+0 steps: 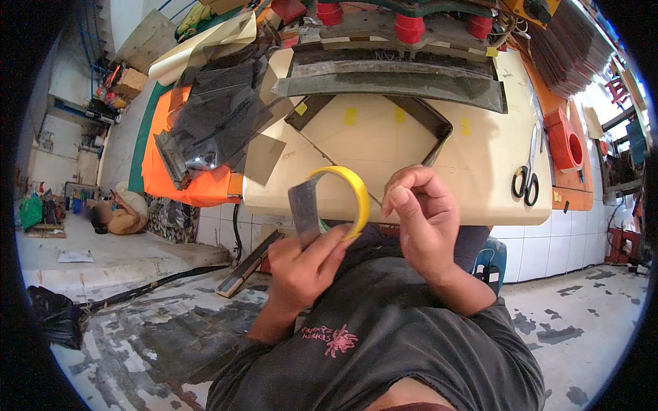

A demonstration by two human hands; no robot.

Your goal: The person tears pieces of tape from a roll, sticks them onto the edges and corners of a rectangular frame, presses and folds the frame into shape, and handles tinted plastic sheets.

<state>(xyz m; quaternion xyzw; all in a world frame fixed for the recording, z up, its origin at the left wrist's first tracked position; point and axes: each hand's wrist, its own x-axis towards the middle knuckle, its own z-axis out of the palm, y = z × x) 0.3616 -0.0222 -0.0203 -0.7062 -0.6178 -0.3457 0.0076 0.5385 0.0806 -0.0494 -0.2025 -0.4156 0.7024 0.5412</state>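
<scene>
My left hand (301,267) is closed, with the fingers and thumb gripping the lower edge of a yellow tape roll (358,186). A dark grey flat strip (304,209) rises from the same grip, beside the roll's left side. To the right of the roll, apart from it, my right hand (433,229) is raised with thumb and forefinger brought together; whatever may be between them is too small to make out. Beyond both hands, a dark angular frame (426,122) lies on the cream-covered table (497,178), with small yellow tape pieces (399,114) near it.
Black-handled scissors (526,183) lie at the table's right, near a red block with a round hole (566,142). A long dark curved strip (391,90) crosses the back. Dark translucent sheets (219,123) pile up at left. Another person (129,212) is low on the floor, far left.
</scene>
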